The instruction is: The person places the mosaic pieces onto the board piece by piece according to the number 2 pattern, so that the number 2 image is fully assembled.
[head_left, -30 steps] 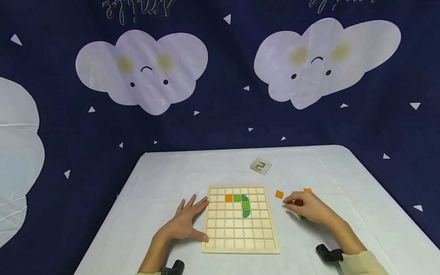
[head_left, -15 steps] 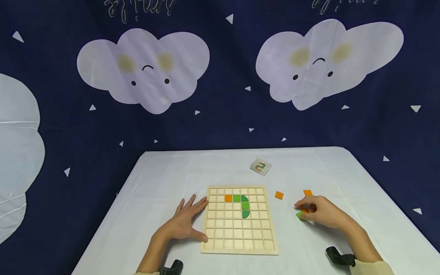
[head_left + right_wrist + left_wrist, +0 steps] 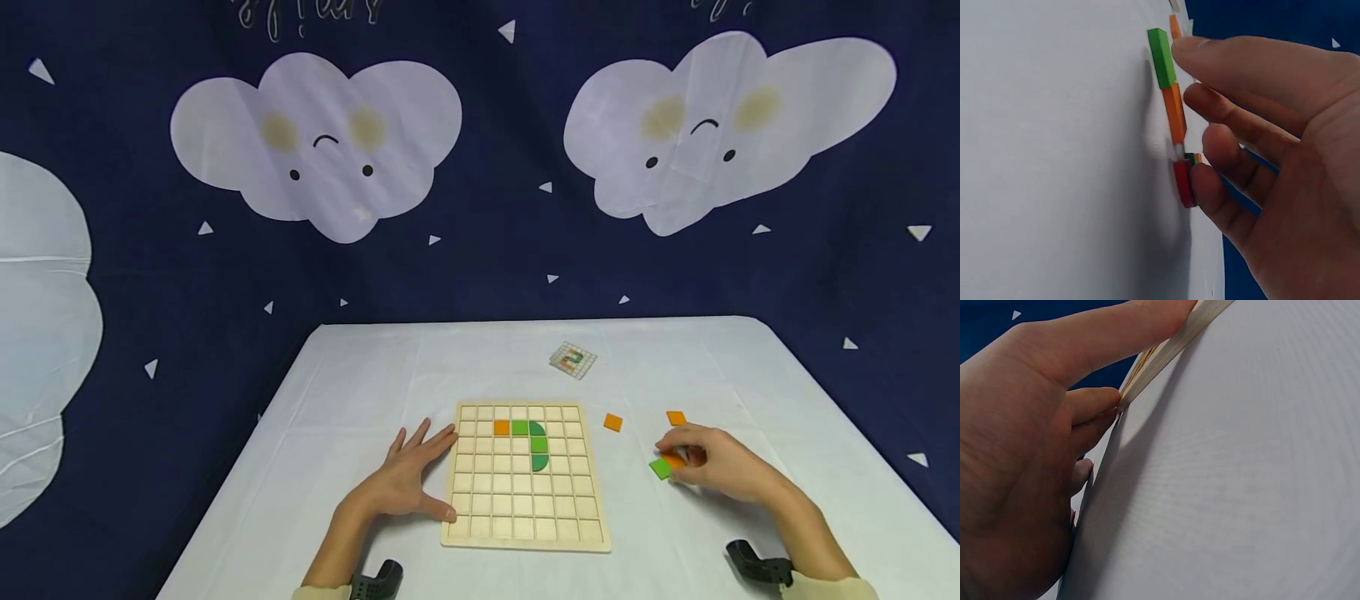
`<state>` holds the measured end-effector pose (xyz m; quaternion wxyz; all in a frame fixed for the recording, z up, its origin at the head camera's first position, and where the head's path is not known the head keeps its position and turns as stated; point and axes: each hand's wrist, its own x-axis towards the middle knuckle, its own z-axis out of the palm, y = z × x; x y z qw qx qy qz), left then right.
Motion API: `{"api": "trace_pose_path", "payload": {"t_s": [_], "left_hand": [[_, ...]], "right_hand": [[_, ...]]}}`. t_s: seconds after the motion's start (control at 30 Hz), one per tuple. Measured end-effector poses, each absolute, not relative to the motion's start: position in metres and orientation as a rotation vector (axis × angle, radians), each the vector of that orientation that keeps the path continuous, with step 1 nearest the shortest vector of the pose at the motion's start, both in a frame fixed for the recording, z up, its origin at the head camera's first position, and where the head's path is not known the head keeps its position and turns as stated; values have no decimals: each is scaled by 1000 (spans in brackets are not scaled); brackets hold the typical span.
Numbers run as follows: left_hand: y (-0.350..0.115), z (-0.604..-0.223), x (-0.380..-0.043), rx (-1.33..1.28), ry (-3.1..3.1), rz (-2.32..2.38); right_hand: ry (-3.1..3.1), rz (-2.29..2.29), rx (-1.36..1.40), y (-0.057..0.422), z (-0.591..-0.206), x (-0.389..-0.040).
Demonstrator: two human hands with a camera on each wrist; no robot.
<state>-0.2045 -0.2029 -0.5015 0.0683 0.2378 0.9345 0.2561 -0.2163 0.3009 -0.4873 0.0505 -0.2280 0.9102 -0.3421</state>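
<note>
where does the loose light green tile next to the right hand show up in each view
Head: lower right, the light green tile just left of the right hand.
Left wrist: not in it.
Right wrist: upper middle, the light green tile left of the topmost fingertip.
Shared landmark: the white tabletop, in all three.

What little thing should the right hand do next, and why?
Probably pinch the orange tile beside the loose green tile: the right hand curves its thumb and fingers about it, the board has many bare squares, and the left hand rests against the board's edge.
</note>
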Motion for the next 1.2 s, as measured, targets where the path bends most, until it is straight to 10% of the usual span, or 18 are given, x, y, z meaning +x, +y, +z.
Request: {"api": "trace_pose_path", "payload": {"t_s": [1.2], "left_hand": [[-200, -503, -205, 675, 2827, 767]], "right_hand": [[2841, -1021, -663, 267, -495, -224]]}}
